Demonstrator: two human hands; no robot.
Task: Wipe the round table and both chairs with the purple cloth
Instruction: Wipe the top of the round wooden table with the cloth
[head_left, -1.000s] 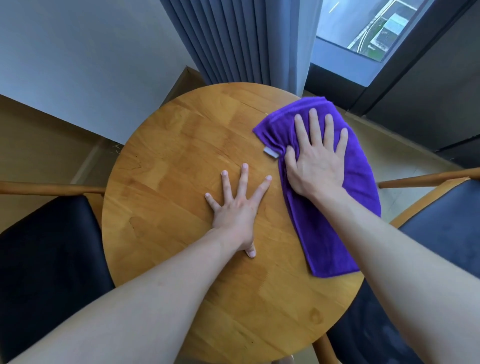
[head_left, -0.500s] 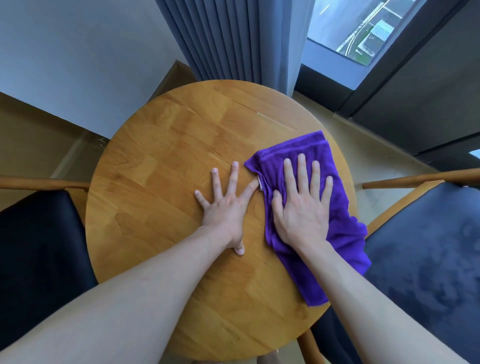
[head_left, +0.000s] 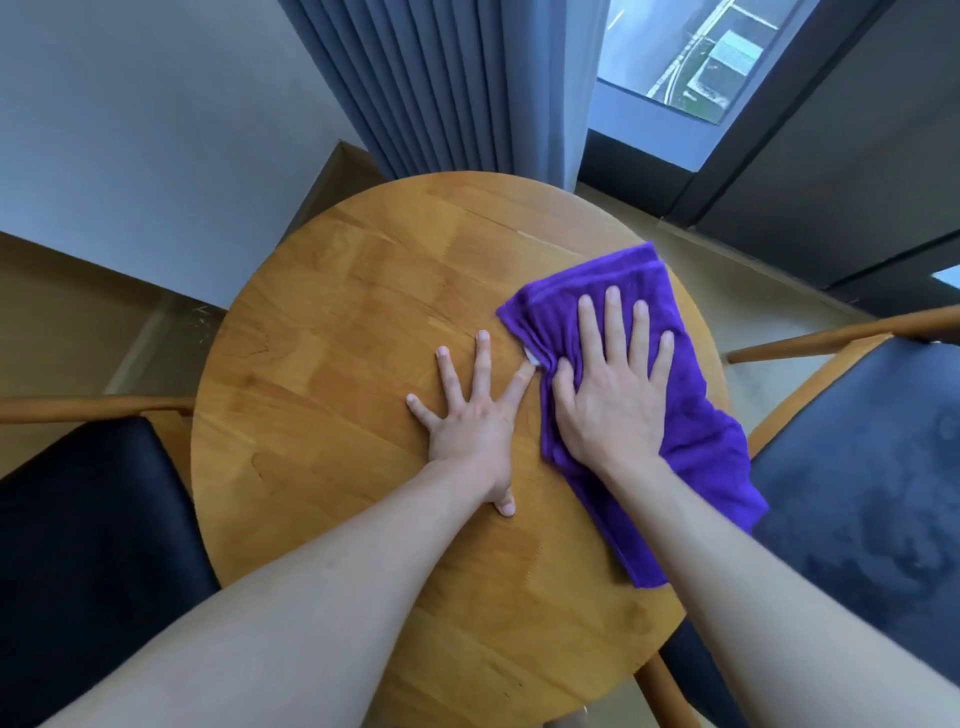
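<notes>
The round wooden table (head_left: 337, 332) fills the middle of the head view. A purple cloth (head_left: 711, 457) lies spread over its right side, and its near end hangs past the table's right edge. My right hand (head_left: 613, 395) presses flat on the cloth with straight fingers. My left hand (head_left: 472, 421) rests flat on the bare wood just left of the cloth, fingers spread, its index fingertip touching the cloth's white tag. One chair with a dark seat (head_left: 88, 551) stands at the left. The other chair (head_left: 872, 467) stands at the right.
Grey curtains (head_left: 441, 88) hang behind the table's far edge, with a window (head_left: 691, 57) to their right. A pale wall (head_left: 145, 130) and wooden floor lie at the left. Wooden chair rails (head_left: 841, 335) reach toward the table from both sides.
My right hand drew the cloth back from the table's far right edge toward me, then slid it slightly outward again. My left hand stayed flat on the wood.
</notes>
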